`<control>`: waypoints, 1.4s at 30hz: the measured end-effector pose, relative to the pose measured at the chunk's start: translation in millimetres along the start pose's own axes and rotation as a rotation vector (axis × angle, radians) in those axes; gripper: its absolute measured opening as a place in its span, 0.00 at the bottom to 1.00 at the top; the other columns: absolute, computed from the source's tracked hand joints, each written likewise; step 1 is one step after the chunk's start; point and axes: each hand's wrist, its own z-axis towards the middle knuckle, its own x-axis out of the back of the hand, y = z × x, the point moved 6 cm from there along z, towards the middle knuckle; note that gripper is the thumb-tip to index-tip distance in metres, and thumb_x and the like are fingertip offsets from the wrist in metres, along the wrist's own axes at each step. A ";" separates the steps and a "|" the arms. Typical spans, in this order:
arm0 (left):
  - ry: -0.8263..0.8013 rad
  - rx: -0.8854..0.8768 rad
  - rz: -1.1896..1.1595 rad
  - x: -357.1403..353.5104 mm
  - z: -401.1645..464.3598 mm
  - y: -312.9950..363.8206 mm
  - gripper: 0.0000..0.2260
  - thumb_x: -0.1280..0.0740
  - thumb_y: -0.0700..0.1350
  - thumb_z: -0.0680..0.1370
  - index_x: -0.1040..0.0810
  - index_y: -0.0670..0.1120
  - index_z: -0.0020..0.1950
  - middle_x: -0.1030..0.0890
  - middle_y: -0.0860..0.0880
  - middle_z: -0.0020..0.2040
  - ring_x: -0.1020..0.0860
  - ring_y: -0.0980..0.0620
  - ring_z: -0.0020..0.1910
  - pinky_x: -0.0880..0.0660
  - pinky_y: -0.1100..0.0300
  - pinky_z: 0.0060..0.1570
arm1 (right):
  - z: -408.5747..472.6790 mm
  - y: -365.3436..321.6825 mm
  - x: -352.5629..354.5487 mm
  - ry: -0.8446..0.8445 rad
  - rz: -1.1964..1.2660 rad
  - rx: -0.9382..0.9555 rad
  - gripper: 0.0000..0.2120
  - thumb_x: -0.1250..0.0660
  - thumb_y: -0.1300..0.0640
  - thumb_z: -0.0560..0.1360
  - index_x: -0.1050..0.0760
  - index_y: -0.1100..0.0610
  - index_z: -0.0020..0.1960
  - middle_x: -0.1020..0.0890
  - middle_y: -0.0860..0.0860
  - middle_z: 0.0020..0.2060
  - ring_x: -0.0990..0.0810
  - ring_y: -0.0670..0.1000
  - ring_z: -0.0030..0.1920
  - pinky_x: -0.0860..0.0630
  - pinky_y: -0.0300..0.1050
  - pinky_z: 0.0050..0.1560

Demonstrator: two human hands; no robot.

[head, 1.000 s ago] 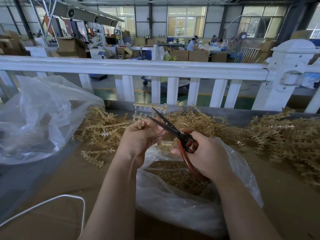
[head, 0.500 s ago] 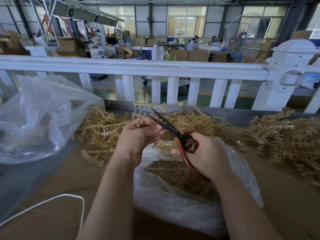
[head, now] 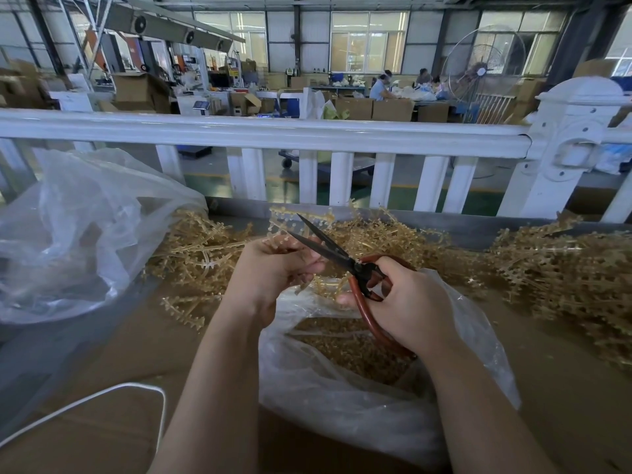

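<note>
Left hand (head: 273, 268) pinches a tan plastic sprue (head: 290, 230), fingers curled round it, above the open clear bag (head: 359, 405) of cut pieces. Right hand (head: 407, 302) grips the red-handled scissors (head: 345, 260), blades parted at the sprue. More sprues (head: 564, 268) are piled on the cardboard-covered table (head: 581, 388), beside the white railing (head: 260, 135).

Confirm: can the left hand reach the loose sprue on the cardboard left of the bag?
Probably, once freed: the left hand grips another sprue, but the loose sprue lies close beside its wrist, nothing between.
</note>
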 end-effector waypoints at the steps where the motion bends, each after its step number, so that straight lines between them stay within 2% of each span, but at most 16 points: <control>1: -0.001 -0.003 -0.001 -0.2 -0.2 0.5 0.12 0.29 0.32 0.73 0.14 0.46 0.34 0.14 0.44 0.38 0.15 0.51 0.37 0.21 0.64 0.35 | 0.1 -0.2 -0.3 -0.004 0.001 0.001 0.39 0.50 0.13 0.59 0.23 0.41 0.49 0.26 0.31 0.32 0.27 0.32 0.34 0.33 0.29 0.33; 4: 0.005 -0.015 -0.009 -0.2 -1.2 1.1 0.13 0.29 0.31 0.73 0.14 0.47 0.34 0.15 0.44 0.37 0.15 0.51 0.36 0.24 0.64 0.31 | -0.1 -1.1 -2.7 -0.016 0.040 0.007 0.39 0.50 0.13 0.58 0.23 0.41 0.49 0.25 0.32 0.32 0.24 0.34 0.35 0.29 0.33 0.36; 7: -0.004 -0.025 -0.005 -1.6 -1.9 1.3 0.13 0.29 0.31 0.73 0.14 0.47 0.34 0.15 0.44 0.37 0.15 0.50 0.37 0.23 0.64 0.32 | -1.0 0.2 -1.3 0.010 0.035 0.011 0.38 0.49 0.13 0.59 0.23 0.42 0.47 0.24 0.34 0.31 0.24 0.34 0.34 0.33 0.28 0.33; 12: -0.030 -0.042 -0.011 -3.3 -1.9 3.0 0.13 0.28 0.34 0.71 0.15 0.49 0.31 0.15 0.46 0.37 0.15 0.51 0.36 0.21 0.63 0.35 | -2.1 1.7 1.1 0.058 0.010 0.024 0.36 0.46 0.15 0.62 0.21 0.44 0.46 0.24 0.35 0.29 0.24 0.34 0.31 0.32 0.27 0.28; 16: -0.037 -0.042 -0.008 -2.9 -1.5 3.0 0.14 0.28 0.34 0.72 0.16 0.50 0.30 0.15 0.46 0.37 0.15 0.51 0.37 0.20 0.62 0.38 | -2.2 2.3 2.3 0.076 0.006 0.040 0.35 0.45 0.16 0.63 0.20 0.45 0.45 0.21 0.37 0.31 0.23 0.36 0.32 0.33 0.25 0.32; 21: -0.041 -0.043 -0.013 -2.6 0.6 1.4 0.10 0.28 0.36 0.71 0.15 0.49 0.32 0.15 0.45 0.37 0.15 0.51 0.37 0.19 0.62 0.39 | -1.8 0.9 4.3 0.095 0.016 0.056 0.38 0.46 0.16 0.64 0.19 0.48 0.45 0.21 0.39 0.30 0.23 0.36 0.31 0.32 0.26 0.29; 23: -0.039 -0.034 -0.020 -2.2 0.7 0.7 0.06 0.26 0.38 0.68 0.15 0.48 0.32 0.15 0.45 0.37 0.15 0.51 0.37 0.19 0.62 0.39 | -1.9 1.1 4.0 0.096 0.018 0.057 0.39 0.46 0.16 0.64 0.19 0.48 0.45 0.20 0.40 0.31 0.23 0.38 0.31 0.30 0.27 0.30; 25: -0.042 -0.033 -0.020 -1.3 1.0 -0.1 0.04 0.26 0.41 0.66 0.15 0.48 0.32 0.15 0.45 0.37 0.15 0.51 0.37 0.19 0.61 0.40 | -2.0 2.3 3.1 0.087 0.018 0.050 0.39 0.46 0.16 0.63 0.18 0.48 0.46 0.19 0.40 0.32 0.21 0.39 0.32 0.25 0.32 0.33; 28: -0.041 -0.023 -0.020 0.2 2.0 -0.2 0.06 0.26 0.40 0.68 0.16 0.49 0.32 0.15 0.46 0.37 0.16 0.52 0.37 0.19 0.60 0.41 | -2.8 1.8 3.4 0.073 0.011 0.050 0.39 0.46 0.16 0.63 0.19 0.48 0.47 0.19 0.40 0.32 0.21 0.39 0.33 0.25 0.32 0.34; 30: -0.019 -0.009 -0.034 2.3 2.7 -1.0 0.08 0.27 0.36 0.70 0.16 0.47 0.33 0.15 0.45 0.37 0.16 0.52 0.35 0.20 0.62 0.36 | -3.5 -2.8 6.2 0.082 0.004 0.067 0.37 0.46 0.17 0.64 0.20 0.47 0.47 0.21 0.37 0.32 0.22 0.38 0.32 0.28 0.28 0.32; 32: 0.000 -0.002 -0.059 3.6 2.7 -1.3 0.03 0.27 0.36 0.68 0.18 0.41 0.40 0.15 0.42 0.38 0.16 0.51 0.35 0.21 0.63 0.33 | -4.4 -7.3 9.7 0.105 0.019 0.083 0.32 0.42 0.19 0.66 0.21 0.46 0.48 0.24 0.34 0.32 0.23 0.37 0.32 0.33 0.24 0.31; 34: 0.016 0.001 -0.057 5.2 2.9 -2.3 0.08 0.26 0.34 0.68 0.22 0.38 0.45 0.15 0.41 0.38 0.16 0.50 0.35 0.22 0.62 0.33 | -4.8 -9.1 11.4 0.119 0.042 0.092 0.29 0.39 0.22 0.67 0.21 0.46 0.48 0.24 0.34 0.34 0.22 0.37 0.35 0.33 0.23 0.32; 39: 0.011 -0.021 0.015 4.2 2.2 -2.3 0.07 0.27 0.33 0.72 0.21 0.43 0.39 0.15 0.41 0.39 0.16 0.49 0.37 0.21 0.60 0.37 | -4.2 -7.4 9.7 0.123 0.037 0.085 0.33 0.44 0.18 0.65 0.22 0.45 0.48 0.21 0.36 0.36 0.21 0.39 0.39 0.29 0.28 0.34; 42: -0.024 -0.037 0.054 1.3 0.6 -1.0 0.14 0.28 0.34 0.73 0.17 0.50 0.32 0.15 0.43 0.38 0.16 0.51 0.37 0.22 0.60 0.38 | -3.6 -5.5 7.3 0.111 0.021 0.072 0.35 0.46 0.17 0.65 0.22 0.45 0.48 0.21 0.36 0.36 0.21 0.39 0.38 0.33 0.26 0.34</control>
